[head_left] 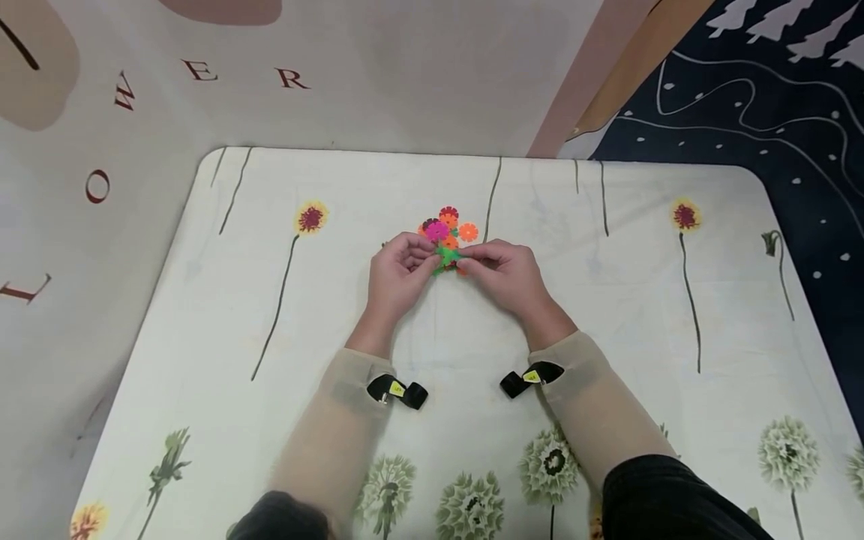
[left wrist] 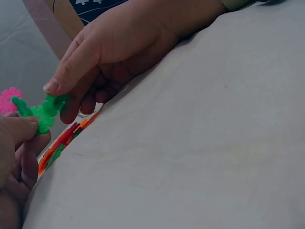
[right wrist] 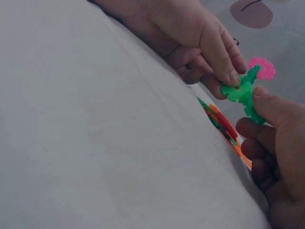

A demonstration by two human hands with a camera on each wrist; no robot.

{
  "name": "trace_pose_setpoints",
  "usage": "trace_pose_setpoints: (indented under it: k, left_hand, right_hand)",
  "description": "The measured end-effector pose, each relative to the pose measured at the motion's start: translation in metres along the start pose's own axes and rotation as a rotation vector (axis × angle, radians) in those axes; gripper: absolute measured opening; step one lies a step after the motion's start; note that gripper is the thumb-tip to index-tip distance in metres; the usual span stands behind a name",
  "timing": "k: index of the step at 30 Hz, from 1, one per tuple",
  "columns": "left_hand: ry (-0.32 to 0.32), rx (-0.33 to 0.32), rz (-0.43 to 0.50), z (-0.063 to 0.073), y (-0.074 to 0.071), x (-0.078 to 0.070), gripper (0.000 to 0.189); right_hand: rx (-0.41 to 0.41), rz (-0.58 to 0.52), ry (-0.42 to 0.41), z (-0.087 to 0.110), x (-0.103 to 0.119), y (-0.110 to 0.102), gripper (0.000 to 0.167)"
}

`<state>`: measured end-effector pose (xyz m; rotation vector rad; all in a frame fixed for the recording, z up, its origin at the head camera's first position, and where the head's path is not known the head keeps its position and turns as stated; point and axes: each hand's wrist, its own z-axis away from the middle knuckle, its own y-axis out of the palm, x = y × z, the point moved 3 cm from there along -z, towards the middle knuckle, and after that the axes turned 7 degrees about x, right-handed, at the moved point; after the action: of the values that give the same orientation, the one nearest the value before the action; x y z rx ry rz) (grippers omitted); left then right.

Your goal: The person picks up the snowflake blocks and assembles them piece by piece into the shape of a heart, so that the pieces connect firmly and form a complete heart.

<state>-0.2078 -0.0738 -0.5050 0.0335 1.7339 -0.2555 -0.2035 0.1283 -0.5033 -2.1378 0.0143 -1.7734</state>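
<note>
Between both hands is a small chain of notched plastic snowflake discs, held above the table. My left hand (head_left: 403, 274) pinches a bright green disc (right wrist: 238, 91) between thumb and forefinger. My right hand (head_left: 506, 276) pinches a second green disc (right wrist: 254, 114) that meets the first edge to edge. On the far side, another green disc (right wrist: 251, 74) stands at an angle, with a pink disc (right wrist: 263, 68) at its end. In the left wrist view, thumb and fingertips of both hands cover parts of the green discs.
Loose orange, red and green discs (right wrist: 224, 124) lie in a small pile on the table just beyond the hands. One orange disc (head_left: 468, 232) sits at the pile's right. A white flower-print cloth (head_left: 432, 322) covers the table, whose back edge meets a wall (head_left: 405, 82).
</note>
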Motion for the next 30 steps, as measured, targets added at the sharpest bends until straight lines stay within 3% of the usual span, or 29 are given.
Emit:
trace_pose_setpoints:
  k: [10,22,30]
  left_hand:
    - [-0.007,0.035,-0.043,0.0000,-0.0023,-0.0008,0.012]
    - [-0.042,0.088,-0.042,-0.0029,-0.0076,-0.0015,0.011]
    - [-0.026,0.060,-0.031,-0.0003,-0.0043,0.0007,0.011]
  right_hand:
    - [0.024,0.091,-0.034,-0.0005,0.0020,-0.0028,0.019]
    - [0.051,0.092,-0.045,-0.0023,-0.0008,-0.0051,0.019]
    - [0.056,0.114,-0.046,0.0007,-0.0008,-0.0065,0.019]
